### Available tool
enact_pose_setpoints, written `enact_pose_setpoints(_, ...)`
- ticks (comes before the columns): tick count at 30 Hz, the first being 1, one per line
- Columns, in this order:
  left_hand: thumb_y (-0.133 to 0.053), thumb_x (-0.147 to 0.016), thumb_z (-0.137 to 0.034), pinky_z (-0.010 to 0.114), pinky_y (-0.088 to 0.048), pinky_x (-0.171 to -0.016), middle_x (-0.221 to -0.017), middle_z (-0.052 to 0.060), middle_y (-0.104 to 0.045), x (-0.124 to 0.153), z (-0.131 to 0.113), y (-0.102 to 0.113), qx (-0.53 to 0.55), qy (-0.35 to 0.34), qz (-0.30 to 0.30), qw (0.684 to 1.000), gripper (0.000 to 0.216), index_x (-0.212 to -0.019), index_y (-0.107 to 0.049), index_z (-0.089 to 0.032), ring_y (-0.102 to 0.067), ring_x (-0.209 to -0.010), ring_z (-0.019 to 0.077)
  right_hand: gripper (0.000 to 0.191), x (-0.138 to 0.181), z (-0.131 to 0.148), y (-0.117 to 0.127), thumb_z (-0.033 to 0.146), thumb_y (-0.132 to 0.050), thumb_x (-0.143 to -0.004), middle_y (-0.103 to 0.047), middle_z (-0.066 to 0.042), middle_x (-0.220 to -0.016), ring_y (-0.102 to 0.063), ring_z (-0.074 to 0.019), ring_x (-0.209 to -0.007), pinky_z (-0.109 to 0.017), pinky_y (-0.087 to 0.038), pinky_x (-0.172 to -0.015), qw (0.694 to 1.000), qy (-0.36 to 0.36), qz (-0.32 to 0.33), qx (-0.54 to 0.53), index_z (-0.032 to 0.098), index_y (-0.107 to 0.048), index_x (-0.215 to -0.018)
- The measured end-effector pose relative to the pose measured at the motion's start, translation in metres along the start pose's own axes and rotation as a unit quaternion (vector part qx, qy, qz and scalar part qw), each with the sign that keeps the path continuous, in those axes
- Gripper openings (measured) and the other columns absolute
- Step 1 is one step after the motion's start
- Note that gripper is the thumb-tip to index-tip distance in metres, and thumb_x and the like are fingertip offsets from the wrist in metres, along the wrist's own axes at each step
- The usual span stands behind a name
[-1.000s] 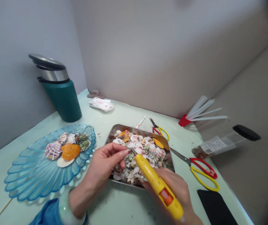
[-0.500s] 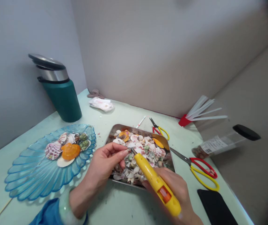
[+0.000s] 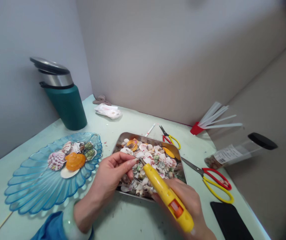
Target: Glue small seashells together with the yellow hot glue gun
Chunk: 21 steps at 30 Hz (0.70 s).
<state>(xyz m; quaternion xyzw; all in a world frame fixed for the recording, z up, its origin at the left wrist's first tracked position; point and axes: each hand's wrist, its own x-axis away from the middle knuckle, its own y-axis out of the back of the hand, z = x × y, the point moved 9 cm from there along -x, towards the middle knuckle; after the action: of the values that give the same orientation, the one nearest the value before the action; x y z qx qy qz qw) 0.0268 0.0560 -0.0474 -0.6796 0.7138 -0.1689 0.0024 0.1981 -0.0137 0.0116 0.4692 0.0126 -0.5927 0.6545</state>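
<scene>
My right hand (image 3: 185,203) is wrapped round a yellow hot glue gun (image 3: 161,186) with an orange part in its side. Its metal nozzle points up and left, close to the fingertips of my left hand (image 3: 118,170). Thumb and forefinger of that left hand are pinched on a small pale piece, too small to name surely. Beneath both hands lies a metal tray (image 3: 182,170) full of mixed seashells (image 3: 149,160). To the left, a blue scalloped plastic fan (image 3: 45,190) bears several shells, among them an orange scallop shell (image 3: 75,161) and a purple-speckled one (image 3: 56,160).
A green bottle (image 3: 69,103) stands back left, near a white plastic packet (image 3: 108,111). On the right are small scissors (image 3: 170,137), large red-and-yellow scissors (image 3: 207,178), a red cup (image 3: 197,128) of glue sticks, a clear jar (image 3: 235,155) and a black phone (image 3: 230,220).
Almost nothing differs. The glue gun's nozzle and my left fingertips have shifted very slightly; both hands keep their grip.
</scene>
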Motion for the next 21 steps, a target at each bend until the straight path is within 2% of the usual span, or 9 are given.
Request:
enact_pose_setpoints(6,-0.075,-0.070,-0.036,0.014,-0.033,-0.042,-0.044,-0.003,-0.060,0.0001,0.0020,-0.0015,0.001,0.009,0.005,1.000,0.026,-0.079,-0.066,-0.014,-0.045,-0.040,0.0049,0.018,0.0007,0.0002,-0.0005,0.014,-0.069,-0.081,-0.069,-0.001,-0.072,-0.061,-0.0164,-0.057,-0.030,-0.043,-0.055,1.000,0.004,-0.001,0.011,0.020,-0.061,-0.095)
enact_pose_setpoints(12,-0.075,-0.070,-0.037,0.015,-0.034,-0.041,-0.044,-0.003,-0.060,-0.0014,0.0039,-0.0009,0.003,0.011,0.006,1.000,0.026,-0.080,-0.066,-0.015,-0.045,-0.039,0.0055,0.018,0.0002,0.0011,-0.0027,0.014,-0.068,-0.081,-0.071,-0.002,-0.078,-0.063,-0.0169,-0.060,-0.030,-0.043,-0.056,1.000,0.005,0.010,0.007,0.021,-0.060,-0.096)
enact_pose_setpoints(21,-0.076,-0.069,-0.035,0.015,-0.034,-0.043,-0.044,-0.003,-0.061,-0.0008,0.0000,-0.0016,-0.002,-0.001,0.004,1.000,0.025,-0.078,-0.066,-0.014,-0.047,-0.040,0.0057,0.018,0.0002,-0.0007,-0.0010,0.014,-0.069,-0.081,-0.071,-0.001,-0.077,-0.063,-0.0169,-0.060,-0.030,-0.043,-0.057,1.000,-0.007,0.004,0.005,0.021,-0.061,-0.096)
